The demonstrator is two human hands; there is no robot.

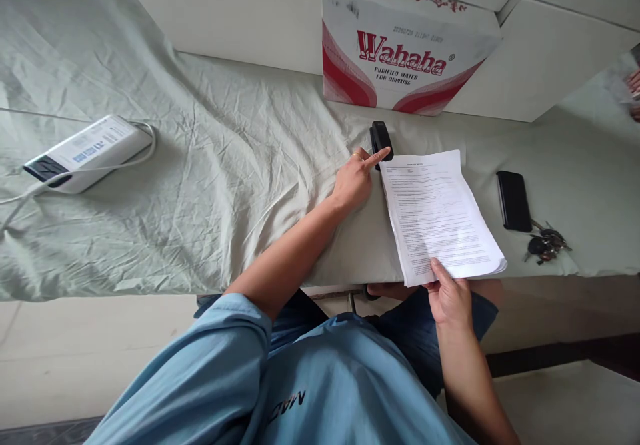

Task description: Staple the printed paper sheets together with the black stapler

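A black stapler (381, 135) lies on the cloth-covered table, at the top left corner of a stack of printed sheets (437, 211). My left hand (354, 179) is at the stapler's near end, its index finger stretched across the top and the other fingers curled; the thumb is hidden. The corner of the sheets meets the stapler there, but whether it sits between the jaws I cannot tell. My right hand (450, 296) grips the stack's bottom edge, thumb on top and fingers underneath, close to the table's front edge.
A Wahaha water carton (400, 51) stands behind the stapler, beside white boxes or panels (245, 11). To the right lie a black phone (514, 201) and a bunch of keys (546, 241). On the left is a white box-shaped device (93, 148) with a cable (30, 195). Wrinkled pale green cloth (200, 185) covers the table.
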